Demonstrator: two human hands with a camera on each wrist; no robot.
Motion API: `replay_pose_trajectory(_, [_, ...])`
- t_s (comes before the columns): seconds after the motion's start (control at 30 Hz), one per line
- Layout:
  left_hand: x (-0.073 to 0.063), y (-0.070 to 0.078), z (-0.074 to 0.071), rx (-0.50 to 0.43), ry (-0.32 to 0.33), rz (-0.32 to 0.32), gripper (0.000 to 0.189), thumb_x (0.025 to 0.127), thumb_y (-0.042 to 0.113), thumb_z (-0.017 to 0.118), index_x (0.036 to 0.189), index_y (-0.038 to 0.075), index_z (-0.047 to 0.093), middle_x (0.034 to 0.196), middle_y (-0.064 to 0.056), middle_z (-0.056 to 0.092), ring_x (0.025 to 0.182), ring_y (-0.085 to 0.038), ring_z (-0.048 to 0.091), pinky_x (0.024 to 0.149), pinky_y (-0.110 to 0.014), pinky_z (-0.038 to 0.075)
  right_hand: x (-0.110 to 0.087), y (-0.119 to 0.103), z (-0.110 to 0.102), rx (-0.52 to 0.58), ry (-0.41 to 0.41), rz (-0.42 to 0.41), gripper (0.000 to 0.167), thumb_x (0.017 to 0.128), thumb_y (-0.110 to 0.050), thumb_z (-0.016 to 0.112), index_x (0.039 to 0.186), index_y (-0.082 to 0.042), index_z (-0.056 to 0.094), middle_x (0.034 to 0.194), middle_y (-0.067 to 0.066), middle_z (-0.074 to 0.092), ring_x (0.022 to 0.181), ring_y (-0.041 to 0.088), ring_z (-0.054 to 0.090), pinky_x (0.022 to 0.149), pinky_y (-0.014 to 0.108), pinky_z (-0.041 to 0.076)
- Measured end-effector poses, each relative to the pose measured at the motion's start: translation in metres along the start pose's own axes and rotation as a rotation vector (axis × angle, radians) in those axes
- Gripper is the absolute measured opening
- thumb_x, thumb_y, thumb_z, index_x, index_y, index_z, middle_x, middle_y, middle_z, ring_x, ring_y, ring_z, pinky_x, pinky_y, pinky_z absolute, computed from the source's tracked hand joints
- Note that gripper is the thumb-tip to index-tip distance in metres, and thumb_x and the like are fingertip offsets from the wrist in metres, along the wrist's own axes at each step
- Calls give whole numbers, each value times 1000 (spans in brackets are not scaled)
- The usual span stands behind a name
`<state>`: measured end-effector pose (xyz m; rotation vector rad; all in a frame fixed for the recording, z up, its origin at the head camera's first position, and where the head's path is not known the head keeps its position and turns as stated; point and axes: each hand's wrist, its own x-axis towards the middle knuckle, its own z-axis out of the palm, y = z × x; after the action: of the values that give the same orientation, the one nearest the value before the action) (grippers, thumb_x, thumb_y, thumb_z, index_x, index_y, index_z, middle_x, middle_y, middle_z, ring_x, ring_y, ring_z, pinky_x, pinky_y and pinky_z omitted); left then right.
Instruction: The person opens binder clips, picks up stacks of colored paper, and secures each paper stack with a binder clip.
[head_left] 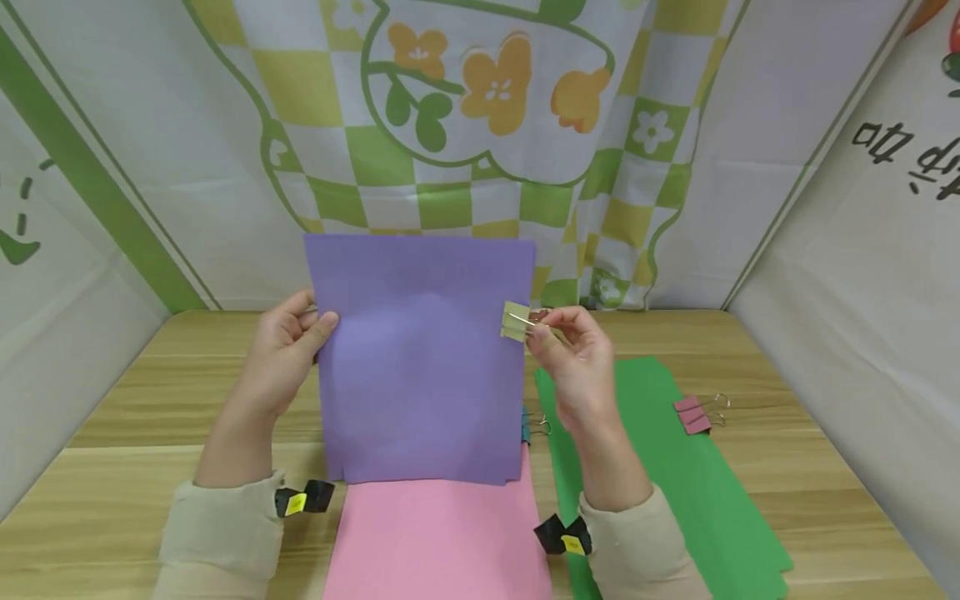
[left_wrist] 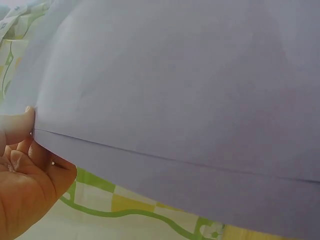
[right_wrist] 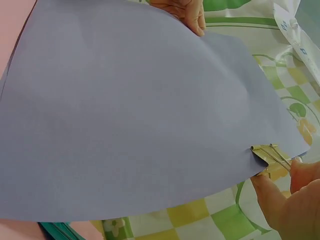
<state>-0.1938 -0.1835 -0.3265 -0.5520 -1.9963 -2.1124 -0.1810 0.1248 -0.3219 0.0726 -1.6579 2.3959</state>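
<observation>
A small stack of purple paper sheets (head_left: 420,358) is held upright above the table, its lower corners slightly out of line. My left hand (head_left: 281,354) pinches the left edge, thumb on the near face and fingers behind. At the right edge, my right hand (head_left: 577,362) pinches the wire handles of a yellow binder clip (head_left: 514,322). That binder clip (right_wrist: 270,156) straddles the paper's edge in the right wrist view. In the left wrist view a gap line shows between layers of the purple sheets (left_wrist: 165,100) beside the thumb.
Pink paper (head_left: 442,537) lies on the wooden table (head_left: 120,467) below the purple sheets, with a teal binder clip (head_left: 527,426) at its right side. Green paper (head_left: 667,442) lies to the right, with a dark pink binder clip (head_left: 693,415) on its edge. A patterned curtain (head_left: 457,196) hangs behind.
</observation>
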Motion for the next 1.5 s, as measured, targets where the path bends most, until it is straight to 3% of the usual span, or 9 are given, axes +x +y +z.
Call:
replay_pose_trajectory(0.17, [1, -2, -1, 4, -5, -31, 16, 102, 6, 51, 111, 14, 62, 83, 4, 75, 67, -7, 69, 62, -21, 58, 1, 0, -2, 27, -33, 48, 22, 96, 10, 52, 103, -10, 56, 107, 4, 59, 92, 11, 66, 85, 25, 58])
replay_pose_trajectory(0.33, [1, -3, -3, 0, -13, -49, 13, 102, 8, 51, 108, 13, 62, 81, 4, 74, 65, -7, 68, 61, -21, 57, 2, -1, -3, 48, -55, 54, 29, 96, 8, 54, 119, -10, 52, 109, 0, 61, 86, 12, 66, 75, 23, 59])
replay_pose_trajectory(0.53, [1, -4, -6, -14, -2, -67, 14, 102, 9, 53, 108, 16, 63, 81, 6, 74, 67, -6, 68, 62, -21, 57, 1, -5, -4, 47, -100, 48, 32, 94, 9, 58, 119, -10, 53, 107, -1, 64, 86, 11, 66, 77, 25, 59])
replay_pose_trajectory(0.73, [0, -6, -14, -8, 19, -80, 15, 102, 8, 54, 108, 18, 63, 85, 8, 75, 69, -5, 68, 64, -20, 57, -4, -9, -3, -65, -163, 42, 39, 91, 9, 62, 126, -3, 49, 106, 0, 62, 87, 12, 69, 87, 31, 59])
replay_pose_trajectory(0.97, [-2, -7, -21, 25, 0, -73, 15, 102, 8, 53, 108, 16, 63, 85, 7, 76, 68, -6, 69, 63, -21, 57, -5, -8, -1, -100, -184, 67, 37, 91, 7, 63, 124, -6, 50, 102, -2, 62, 86, 12, 69, 84, 30, 59])
replay_pose_trajectory(1.23, [-5, 0, -26, 62, -19, -113, 13, 102, 12, 54, 109, 18, 63, 84, 9, 75, 67, -5, 68, 62, -20, 57, -3, -9, -1, -108, -177, 150, 47, 94, 4, 61, 139, 4, 48, 106, 1, 59, 90, 8, 70, 89, 26, 57])
replay_pose_trajectory(1.37, [-6, 3, -27, 64, -22, -118, 12, 102, 13, 54, 110, 18, 62, 85, 9, 76, 67, -5, 68, 62, -20, 57, -3, -11, -2, -69, -179, 206, 47, 95, 6, 57, 140, 11, 46, 99, -2, 62, 87, 7, 70, 86, 23, 57])
replay_pose_trajectory(1.5, [-9, 5, -29, 50, -27, -118, 14, 102, 12, 54, 110, 18, 63, 85, 8, 76, 67, -5, 68, 62, -20, 56, -4, -10, -2, -57, -205, 248, 47, 95, 7, 56, 141, 13, 45, 102, -2, 65, 89, 7, 70, 88, 22, 57])
